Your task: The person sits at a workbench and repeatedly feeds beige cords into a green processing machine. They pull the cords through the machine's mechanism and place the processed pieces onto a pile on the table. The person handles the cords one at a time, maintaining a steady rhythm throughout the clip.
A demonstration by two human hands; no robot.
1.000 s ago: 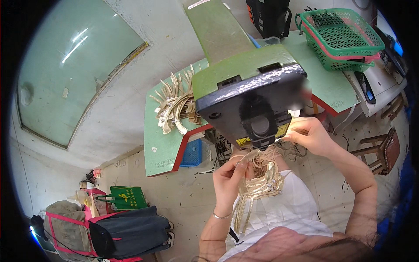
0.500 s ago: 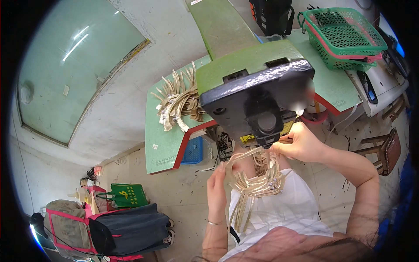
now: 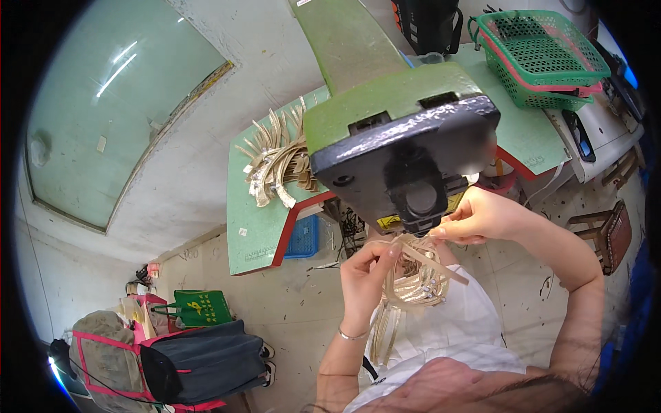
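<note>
A green machine (image 3: pixel 403 103) with a black front is being shown at upper centre, its dark lower tip being set over the middle of the frame. Behind it, a green tabletop (image 3: pixel 251 241) with red edging is being partly hidden, portions being seen at left and right of the machine. At upper right, stacked green and pink baskets (image 3: pixel 544 51) are being supported. A heap of gold straps (image 3: pixel 279 168) is being carried on the tabletop's left portion. At lower centre, a bundle of gold straps (image 3: pixel 420 292) is being borne on the white clothing (image 3: pixel 475 320) over the lap. The right hand (image 3: pixel 475 219) is being held just beside the machine's tip, fingers bent; whether anything is being gripped there cannot be told. The left hand (image 3: pixel 368 272) is being closed in a pinch on a single strap (image 3: pixel 438 268), which is being held just below the tip, its free end being pointed toward lower right, across the bundle. The step in hand is being judged as the positioning of this strap; a steady pinch, with fingertips kept clear of the tip, is seemingly being called for next.
</note>
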